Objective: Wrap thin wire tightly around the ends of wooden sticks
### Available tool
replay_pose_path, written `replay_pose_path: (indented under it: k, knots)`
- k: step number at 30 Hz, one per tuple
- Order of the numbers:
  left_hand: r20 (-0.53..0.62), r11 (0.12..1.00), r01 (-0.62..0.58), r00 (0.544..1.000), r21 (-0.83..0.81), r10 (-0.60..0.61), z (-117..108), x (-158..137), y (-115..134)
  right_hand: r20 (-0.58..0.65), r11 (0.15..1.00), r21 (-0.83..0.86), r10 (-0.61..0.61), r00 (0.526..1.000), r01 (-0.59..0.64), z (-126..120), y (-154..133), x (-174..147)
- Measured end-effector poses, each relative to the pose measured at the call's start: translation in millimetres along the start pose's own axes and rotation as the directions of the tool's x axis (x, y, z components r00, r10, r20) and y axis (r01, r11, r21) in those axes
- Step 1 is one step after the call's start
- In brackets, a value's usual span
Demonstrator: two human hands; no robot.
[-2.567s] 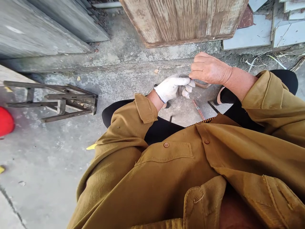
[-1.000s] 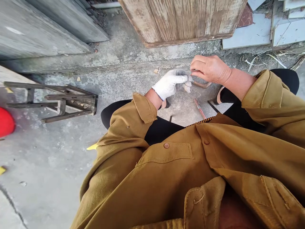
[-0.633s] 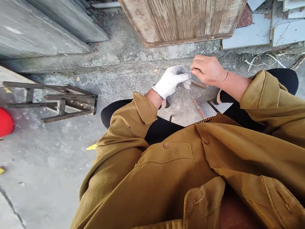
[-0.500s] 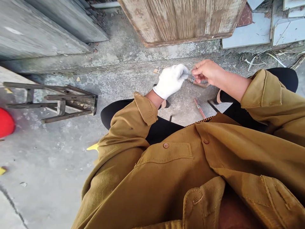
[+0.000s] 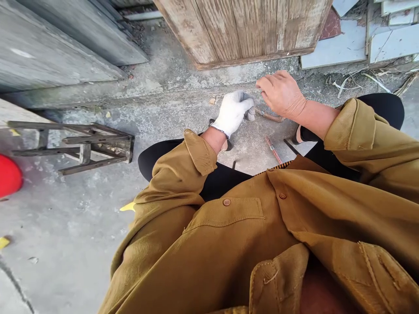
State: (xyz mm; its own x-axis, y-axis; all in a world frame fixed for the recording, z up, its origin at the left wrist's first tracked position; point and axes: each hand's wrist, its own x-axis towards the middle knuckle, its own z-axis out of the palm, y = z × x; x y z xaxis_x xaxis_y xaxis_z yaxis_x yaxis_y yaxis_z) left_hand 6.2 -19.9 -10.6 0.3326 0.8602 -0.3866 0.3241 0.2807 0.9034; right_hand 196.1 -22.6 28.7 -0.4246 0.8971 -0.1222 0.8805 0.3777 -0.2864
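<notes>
Left hand [image 5: 233, 111]: gloved, fingers curled — grip cannot be told | right hand [image 5: 282, 95]: bare, half-curled, hold likewise obscured | bent rod [image 5: 271, 116]: seen on ground [image 5: 250, 150] rightward of left hand, long axis roughly crosswise — left end placed nearest it

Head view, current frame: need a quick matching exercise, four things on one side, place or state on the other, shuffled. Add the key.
Column 1
1. Left hand
2. Right hand
3. Thin reddish rod
4. Red rounded object

Column 2
A. On the ground, between the black trouser legs
B. Cut off by the picture's left edge
C. Bare, with no glove
D. In a white glove

Right pairs: 1-D, 2-C, 3-A, 4-B
</notes>
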Motion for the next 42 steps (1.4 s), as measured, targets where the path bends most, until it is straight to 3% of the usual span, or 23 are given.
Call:
replay_pose_path:
  k: [1,3,7,11,15,17,19,22,23,25,27,29,32,34,38,42]
  knots:
    - [0.022,0.999,0.023,0.999,-0.026,-0.022,0,-1,2,-0.001,0.998,-0.031,-0.063,0.998,0.063,-1,1,0]
    - [0.064,0.996,0.068,0.996,-0.065,-0.064,0,-3,6,-0.006,0.989,0.069,-0.133,0.991,0.133,-1,5,2]
    - [0.148,0.978,0.111,0.985,-0.176,-0.085,-2,-7,12,-0.049,0.9,0.418,-0.111,0.993,0.121,-3,10,8]
    - [0.251,0.965,0.126,0.966,-0.232,-0.065,-6,-7,10,-0.013,0.842,0.517,-0.169,0.986,0.151,-9,9,11]
    - [0.202,0.991,0.075,0.978,-0.11,-0.051,-12,-4,7,-0.005,0.865,0.464,-0.211,0.978,0.189,-7,10,16]
    - [0.142,1.0,0.0,0.99,0.022,-0.004,-14,-4,8,0.065,0.845,0.529,-0.137,0.988,0.083,0,11,17]
    - [0.119,0.987,-0.083,0.991,0.139,0.067,-16,-7,9,0.223,0.72,0.68,-0.026,0.974,-0.136,7,11,16]
    - [0.113,0.962,-0.167,0.983,0.218,0.145,-18,-12,12,0.466,0.405,0.81,-0.008,0.885,-0.423,13,10,9]
    - [0.088,0.95,-0.187,0.981,0.25,0.17,-17,-14,13,0.498,0.325,0.822,-0.011,0.867,-0.468,13,9,8]
    - [0.023,0.924,-0.206,0.977,0.323,0.21,-16,-14,14,0.494,0.255,0.836,0.036,0.869,-0.486,10,10,7]
    - [-0.025,0.937,-0.17,0.982,0.305,0.186,-14,-12,14,0.41,0.3,0.853,0.122,0.904,-0.428,5,12,9]
    - [-0.013,0.984,-0.095,0.995,0.154,0.098,-13,-10,14,0.27,0.453,0.834,0.165,0.949,-0.316,1,15,12]
    - [0.055,0.997,-0.005,0.998,-0.072,0.009,-14,-7,13,0.049,0.739,0.667,0.083,0.995,-0.095,0,18,13]
    - [0.111,0.989,0.028,0.994,-0.145,-0.012,-15,-7,13,-0.015,0.859,0.512,0.005,1.0,0.004,1,17,12]
    - [0.235,0.971,0.102,0.971,-0.218,-0.049,-19,-7,14,0.015,0.913,0.406,-0.055,0.998,0.044,0,15,11]
    - [0.231,0.954,0.135,0.97,-0.268,-0.073,-21,-6,15,0.038,0.925,0.372,-0.098,0.994,0.077,-4,16,12]
